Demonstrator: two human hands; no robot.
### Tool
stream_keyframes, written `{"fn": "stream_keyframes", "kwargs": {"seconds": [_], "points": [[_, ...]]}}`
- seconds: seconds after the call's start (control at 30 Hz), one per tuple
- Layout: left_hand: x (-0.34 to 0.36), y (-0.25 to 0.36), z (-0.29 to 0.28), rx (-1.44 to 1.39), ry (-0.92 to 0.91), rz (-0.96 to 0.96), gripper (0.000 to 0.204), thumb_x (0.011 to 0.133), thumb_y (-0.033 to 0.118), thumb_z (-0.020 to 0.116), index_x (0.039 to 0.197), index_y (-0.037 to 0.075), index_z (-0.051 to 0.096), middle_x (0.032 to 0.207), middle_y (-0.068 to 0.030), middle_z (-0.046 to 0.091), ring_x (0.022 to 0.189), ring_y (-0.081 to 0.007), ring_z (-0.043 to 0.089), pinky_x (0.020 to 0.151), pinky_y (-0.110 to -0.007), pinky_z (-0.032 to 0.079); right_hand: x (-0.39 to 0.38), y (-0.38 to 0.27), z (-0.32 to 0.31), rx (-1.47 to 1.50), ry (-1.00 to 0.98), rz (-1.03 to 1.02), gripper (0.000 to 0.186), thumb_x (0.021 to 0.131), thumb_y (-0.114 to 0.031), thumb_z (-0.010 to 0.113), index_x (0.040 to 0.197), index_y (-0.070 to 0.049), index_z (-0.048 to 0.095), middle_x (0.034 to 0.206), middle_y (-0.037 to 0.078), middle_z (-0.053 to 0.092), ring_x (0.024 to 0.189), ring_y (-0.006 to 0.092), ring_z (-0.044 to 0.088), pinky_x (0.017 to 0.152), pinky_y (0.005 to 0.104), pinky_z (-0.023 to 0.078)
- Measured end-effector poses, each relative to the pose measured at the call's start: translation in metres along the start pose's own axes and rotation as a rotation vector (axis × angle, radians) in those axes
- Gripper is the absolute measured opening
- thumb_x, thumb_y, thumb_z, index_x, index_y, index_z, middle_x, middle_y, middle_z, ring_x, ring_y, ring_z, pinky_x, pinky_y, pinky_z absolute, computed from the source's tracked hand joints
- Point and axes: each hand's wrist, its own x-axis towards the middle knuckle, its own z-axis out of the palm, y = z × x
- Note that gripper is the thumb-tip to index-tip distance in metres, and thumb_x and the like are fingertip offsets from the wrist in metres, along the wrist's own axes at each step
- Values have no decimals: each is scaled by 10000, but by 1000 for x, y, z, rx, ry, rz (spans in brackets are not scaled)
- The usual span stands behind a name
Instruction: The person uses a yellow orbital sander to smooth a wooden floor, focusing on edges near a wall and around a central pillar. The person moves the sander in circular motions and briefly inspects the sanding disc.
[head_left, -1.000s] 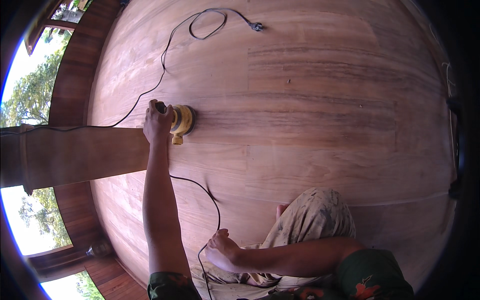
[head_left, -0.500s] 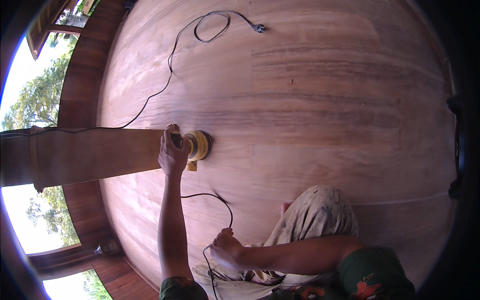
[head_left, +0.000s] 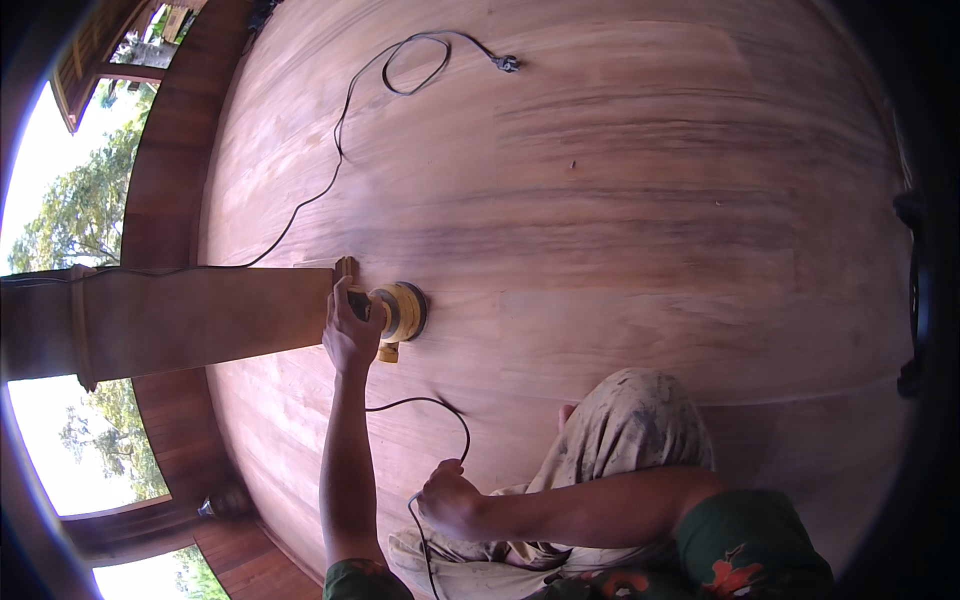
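Observation:
My left hand (head_left: 353,328) grips a yellow and black handheld orbital sander (head_left: 405,312) from its left side, with the fingers wrapped over its dark top. The sander's round pad faces the wooden floor (head_left: 620,250), right beside the foot of a wooden post (head_left: 210,315). Whether the pad touches the floor or the post's foot, I cannot tell. Close to my lap, my right hand (head_left: 452,500) is closed around a black power cord (head_left: 440,402). One stretch of cord curves from the hand up toward the sander, and another drops below it.
A second stretch of black cord (head_left: 300,205) lies across the floor from the post to a loop and a plug (head_left: 507,63). My bent knee (head_left: 645,425) is at the lower right. A clear glass-like object (head_left: 222,500) stands by the wooden edging at left.
The view has shifted slightly, so most things sit a little lower. The sander and my left hand have moved slightly nearer to me beside the post. My right hand keeps hold of the cord.

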Motion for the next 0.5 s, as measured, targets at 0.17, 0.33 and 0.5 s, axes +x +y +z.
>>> {"fn": "stream_keyframes", "kwargs": {"seconds": [0.17, 0.33, 0.5], "points": [[28, -12, 8, 56, 12, -77, 556, 952, 399, 777, 1422, 151, 612, 1270, -150, 727, 1135, -406, 735, 911, -536, 589, 7, 0, 2, 11, -1, -15, 341, 964, -211, 676, 1201, -11, 816, 1129, 210, 815, 965, 420, 782, 868, 652, 586], [53, -5, 12, 87, 21, -161, 574, 971, 463, 727, 1444, 158, 608, 1318, -168, 716, 1175, -419, 720, 964, -553, 566, 9, -4, 12, -21, 129, 63, 307, 919, -232, 688, 1076, -6, 824, 1042, 209, 820, 893, 387, 782, 788, 629, 594], [68, 27, 11, 94, -38, -209, 640, 970, 493, 723, 1486, 145, 574, 1375, -182, 704, 1249, -415, 701, 1001, -550, 559, 10, -5, 19, -47, 204, 73, 293, 901, -240, 695, 1021, -7, 825, 972, 214, 819, 825, 363, 778, 757, 615, 595]]}}
